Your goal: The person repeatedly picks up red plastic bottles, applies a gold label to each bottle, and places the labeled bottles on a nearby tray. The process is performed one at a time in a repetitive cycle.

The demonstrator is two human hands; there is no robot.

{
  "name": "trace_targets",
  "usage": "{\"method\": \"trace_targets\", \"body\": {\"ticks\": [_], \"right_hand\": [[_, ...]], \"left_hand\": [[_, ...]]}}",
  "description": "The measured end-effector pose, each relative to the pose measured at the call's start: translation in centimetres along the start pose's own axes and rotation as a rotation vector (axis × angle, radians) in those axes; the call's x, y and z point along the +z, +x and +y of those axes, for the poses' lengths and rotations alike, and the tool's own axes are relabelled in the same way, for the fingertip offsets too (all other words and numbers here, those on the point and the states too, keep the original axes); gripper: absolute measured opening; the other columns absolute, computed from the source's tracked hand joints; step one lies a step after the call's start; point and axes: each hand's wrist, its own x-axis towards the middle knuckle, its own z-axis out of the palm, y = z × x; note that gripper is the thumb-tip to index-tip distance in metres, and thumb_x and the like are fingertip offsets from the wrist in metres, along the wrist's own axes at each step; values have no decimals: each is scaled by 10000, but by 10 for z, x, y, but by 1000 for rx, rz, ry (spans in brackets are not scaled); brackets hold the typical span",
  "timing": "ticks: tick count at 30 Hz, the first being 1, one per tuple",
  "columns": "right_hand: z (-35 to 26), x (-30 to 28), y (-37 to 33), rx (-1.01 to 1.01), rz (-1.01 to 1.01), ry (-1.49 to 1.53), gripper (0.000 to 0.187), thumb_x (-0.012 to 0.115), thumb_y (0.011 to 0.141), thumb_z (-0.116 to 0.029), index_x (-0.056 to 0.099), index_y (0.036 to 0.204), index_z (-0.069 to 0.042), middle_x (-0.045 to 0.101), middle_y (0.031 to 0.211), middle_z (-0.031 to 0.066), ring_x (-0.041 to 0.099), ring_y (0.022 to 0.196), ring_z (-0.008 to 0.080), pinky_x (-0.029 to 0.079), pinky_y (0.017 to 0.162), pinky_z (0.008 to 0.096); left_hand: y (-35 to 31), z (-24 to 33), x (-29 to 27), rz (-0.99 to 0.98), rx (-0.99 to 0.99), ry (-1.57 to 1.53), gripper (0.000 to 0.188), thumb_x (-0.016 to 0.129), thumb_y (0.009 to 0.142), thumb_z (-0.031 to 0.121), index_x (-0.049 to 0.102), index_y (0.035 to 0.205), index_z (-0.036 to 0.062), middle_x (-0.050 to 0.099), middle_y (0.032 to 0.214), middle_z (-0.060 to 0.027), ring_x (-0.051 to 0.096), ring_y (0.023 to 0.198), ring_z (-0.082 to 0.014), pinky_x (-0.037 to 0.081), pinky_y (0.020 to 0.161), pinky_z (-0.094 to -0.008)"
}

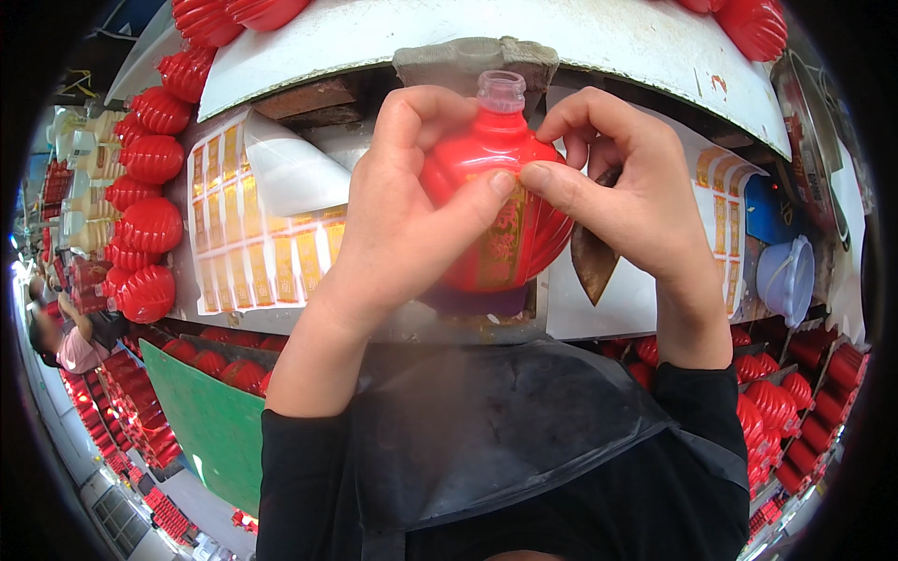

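A glossy red ribbed glass bottle (466,154) with a clear open neck stands in front of me. On its front is a gold-and-red label (503,245). My left hand (402,201) curls around the bottle's left side, its thumb pressing the label's upper edge. Beside that thumb, my right hand (631,182) presses its own thumb near the same edge, index finger bent at the bottle's shoulder. A pointed brown blade (593,269) juts out below my right hand and shows again between its curled fingers. How it is gripped is partly hidden.
Left lies a sheet of gold labels (257,266), partly curled back; another label sheet (730,210) lies right. Red bottles (152,224) line the far left edge. A grey cloth-covered support (421,65) is behind the bottle. A pale blue bucket (786,280) hangs right; a green board (206,411) stands lower left.
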Motion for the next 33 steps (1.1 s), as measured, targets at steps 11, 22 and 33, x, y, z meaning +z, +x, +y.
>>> {"method": "trace_targets", "body": {"ticks": [11,22,33], "right_hand": [[13,-26,25,332,75,439,263,584,1053,-254,704,1153,-44,653,1030,-16,608,899,52,489,791,209],[-2,8,19,-422,295,-379,308,794,872,-28,716,1167,13,741,1049,130,729,920,214,573,830,304],[7,16,-4,-799,186,-356,260,776,765,15,736,1018,-34,758,956,108,749,866,262,598,740,344]], "left_hand": [[3,-5,-11,-91,-21,45,683,876,804,190,463,1317,8,641,1278,-177,629,1182,-218,506,1031,-363],[5,-7,-12,-136,5,196,719,890,794,131,433,1342,41,611,1267,-95,587,1193,-160,493,1035,-318],[30,-15,-13,39,-253,-111,146,558,1071,136,581,1143,11,667,1058,-40,617,952,-81,516,880,-240]]}}
